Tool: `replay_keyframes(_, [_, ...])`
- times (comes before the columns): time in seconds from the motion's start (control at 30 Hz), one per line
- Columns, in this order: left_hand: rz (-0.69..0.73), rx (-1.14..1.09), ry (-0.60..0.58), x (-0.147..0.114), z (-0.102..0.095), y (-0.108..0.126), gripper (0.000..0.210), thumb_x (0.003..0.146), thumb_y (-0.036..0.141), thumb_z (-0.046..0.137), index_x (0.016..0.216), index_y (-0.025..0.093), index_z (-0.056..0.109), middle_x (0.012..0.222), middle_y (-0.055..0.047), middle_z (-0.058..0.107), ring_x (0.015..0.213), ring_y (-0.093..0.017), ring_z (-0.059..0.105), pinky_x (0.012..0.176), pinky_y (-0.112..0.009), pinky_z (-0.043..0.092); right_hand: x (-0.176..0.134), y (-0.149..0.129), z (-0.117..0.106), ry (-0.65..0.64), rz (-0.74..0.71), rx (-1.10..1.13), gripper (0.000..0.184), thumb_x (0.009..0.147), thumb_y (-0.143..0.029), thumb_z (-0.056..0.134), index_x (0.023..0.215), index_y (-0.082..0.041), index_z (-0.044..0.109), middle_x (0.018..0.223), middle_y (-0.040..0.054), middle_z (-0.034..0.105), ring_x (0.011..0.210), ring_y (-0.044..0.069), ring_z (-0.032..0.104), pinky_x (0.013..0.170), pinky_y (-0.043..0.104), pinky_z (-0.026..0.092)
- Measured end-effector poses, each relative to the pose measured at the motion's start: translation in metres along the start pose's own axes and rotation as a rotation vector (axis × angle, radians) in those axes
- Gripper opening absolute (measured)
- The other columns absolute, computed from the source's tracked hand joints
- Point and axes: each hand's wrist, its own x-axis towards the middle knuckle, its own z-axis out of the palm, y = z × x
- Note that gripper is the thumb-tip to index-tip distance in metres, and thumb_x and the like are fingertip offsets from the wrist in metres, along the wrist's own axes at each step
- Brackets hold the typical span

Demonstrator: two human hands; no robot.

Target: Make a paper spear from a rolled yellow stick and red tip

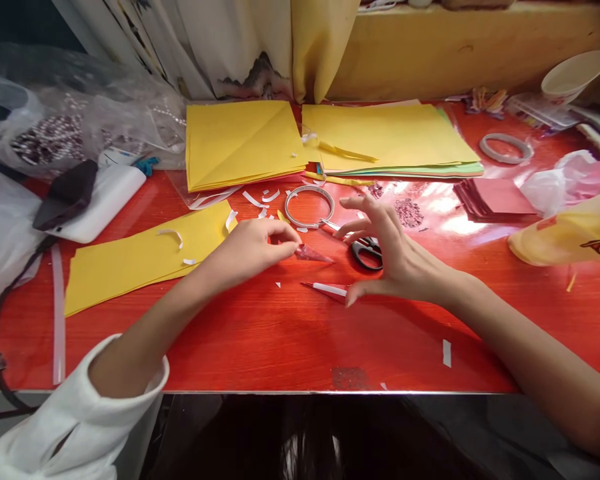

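My left hand (267,248) is closed in a pinch on the wide end of a small red paper cone (314,254), its tip towards the right. My right hand (400,257) is open with fingers spread, hovering over the table. Below its thumb lies a second red pointed piece (325,288) with a white strip along it. Black-handled scissors (354,256) rest just behind the right fingers, their blades partly hidden. A ring of tape (288,208) lies beyond both hands, among white paper scraps (253,199).
Yellow sheets (240,143) are stacked at the back, beside another yellow stack (395,133). Yellow strips (140,248) lie left. Dark red paper squares (503,199), a yellowish cup-like container (560,230) and another tape roll (485,148) stand right. Beaded bags (55,137) crowd the left.
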Motion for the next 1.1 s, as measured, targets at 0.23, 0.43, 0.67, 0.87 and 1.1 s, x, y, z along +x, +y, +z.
replay_keyframes(0.23, [0.290,0.273,0.044,-0.001,0.016,0.000,0.011,0.080,0.015,0.042,0.082,0.016,0.053,0.089,-0.003,0.055,0.086,-0.013,0.048,0.078,-0.026,0.037,0.000,0.004,-0.006,0.079,0.128,0.058,0.092,0.074,-0.036,0.062,0.137,-0.040,-0.005,0.142,0.0075,0.020,0.100,0.022,0.054,0.084,0.035,0.046])
replay_keyframes(0.43, [0.333,0.305,0.035,-0.001,0.020,-0.002,0.012,0.081,0.015,0.041,0.085,0.015,0.052,0.086,-0.003,0.056,0.083,-0.014,0.049,0.077,-0.026,0.038,0.000,0.000,-0.007,0.057,0.156,0.051,0.083,0.079,-0.038,0.056,0.138,-0.040,-0.002,0.142,0.0059,0.019,0.104,0.023,0.051,0.085,0.039,0.046])
replay_keyframes(0.67, [0.470,0.478,0.061,0.001,0.018,-0.007,0.021,0.086,0.017,0.037,0.087,0.014,0.058,0.088,-0.005,0.058,0.088,-0.016,0.046,0.085,-0.030,0.036,0.001,0.002,-0.009,0.030,0.042,-0.018,0.064,0.086,-0.042,0.043,0.140,-0.031,0.011,0.133,0.0086,0.031,0.101,0.022,0.052,0.086,0.041,0.047])
replay_keyframes(0.87, [0.632,0.817,0.069,0.000,0.017,-0.011,0.029,0.089,0.025,0.031,0.093,0.014,0.058,0.090,-0.009,0.059,0.088,-0.021,0.047,0.079,-0.035,0.035,0.002,-0.002,-0.007,-0.057,0.014,-0.210,0.061,0.088,-0.042,0.038,0.141,-0.023,0.013,0.128,0.0134,0.039,0.095,0.022,0.054,0.076,0.037,0.049])
replay_keyframes(1.1, [0.610,0.720,0.057,0.000,0.015,-0.009,0.023,0.088,0.026,0.036,0.090,0.013,0.055,0.090,-0.008,0.058,0.088,-0.019,0.049,0.083,-0.034,0.035,0.002,0.004,0.006,-0.188,-0.100,-0.509,0.026,0.089,-0.022,0.041,0.106,-0.015,0.060,0.097,0.0086,0.063,0.089,0.020,0.055,0.085,0.037,0.041])
